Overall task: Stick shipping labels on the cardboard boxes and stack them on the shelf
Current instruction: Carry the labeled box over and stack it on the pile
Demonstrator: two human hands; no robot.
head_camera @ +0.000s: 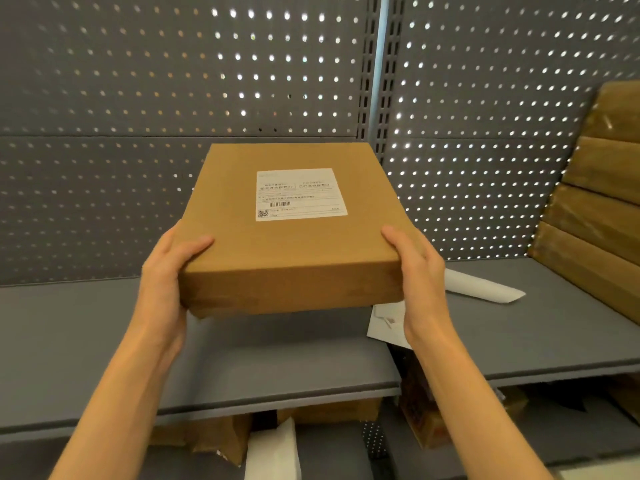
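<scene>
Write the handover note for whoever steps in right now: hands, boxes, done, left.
Left hand and right hand each grip a near corner of the cardboard box, held in the air above the grey shelf.
Done: the shipping label is stuck on the box's top.
Other boxes lean in a stack at the shelf's right end; white backing papers lie on the shelf.
Left: set this box down on the shelf.

2 bare forearms; no sleeves
</scene>
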